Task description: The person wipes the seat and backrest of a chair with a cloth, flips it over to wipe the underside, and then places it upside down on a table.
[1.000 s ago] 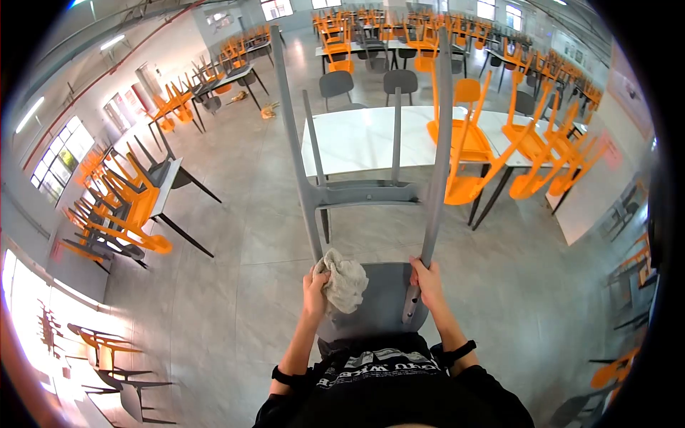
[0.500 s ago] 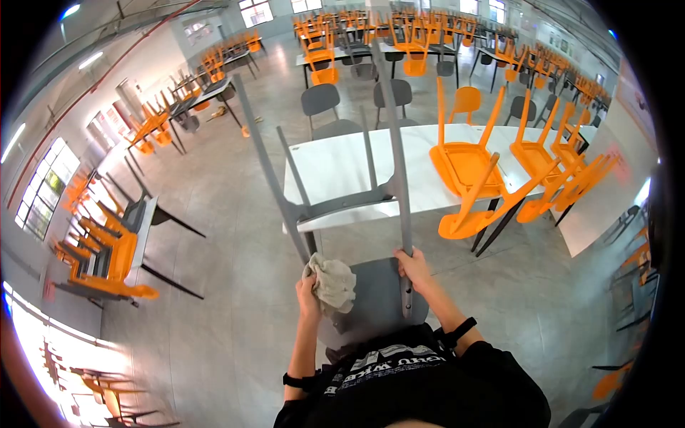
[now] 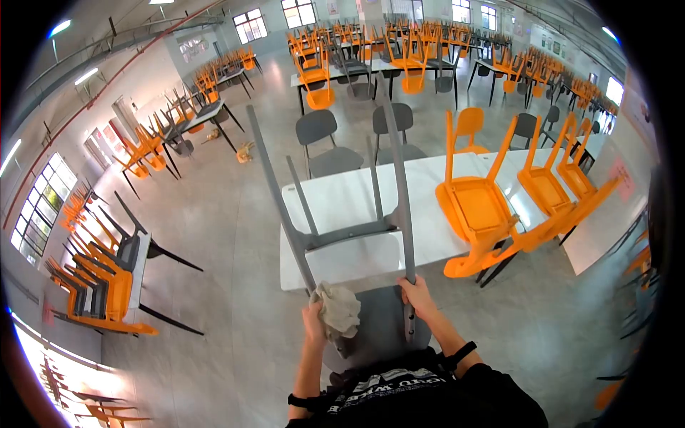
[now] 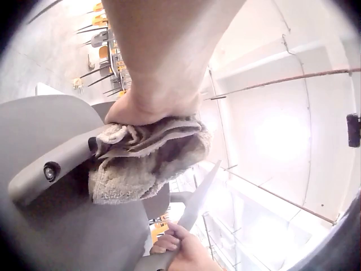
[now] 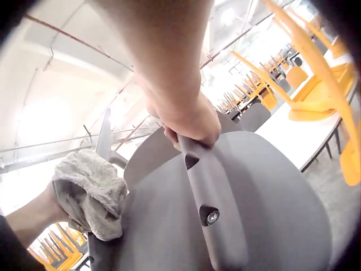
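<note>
A grey chair [image 3: 378,321] is held upside down against the person's front, its legs pointing up and forward over the near edge of a white table [image 3: 342,261]. The left hand [image 3: 312,322] grips one chair leg together with a crumpled grey-beige cloth [image 3: 338,309]; in the left wrist view the cloth [image 4: 141,164] bunches below the hand and hides the fingers. The right hand [image 3: 419,298] grips the other leg near the seat. In the right wrist view the right hand [image 5: 189,121] wraps round that leg, above two screw holes.
Upturned orange chairs [image 3: 477,207] rest on the table's right part. Two grey chairs [image 3: 334,158] stand upright behind it. More tables with stacked chairs [image 3: 107,278] are at the left and the back. Grey floor [image 3: 207,235] lies to the left.
The table has come nearer and lower in the head view, and the raised chair legs now reach over it. Both hands have kept their grip on the chair, the cloth still in the left.
</note>
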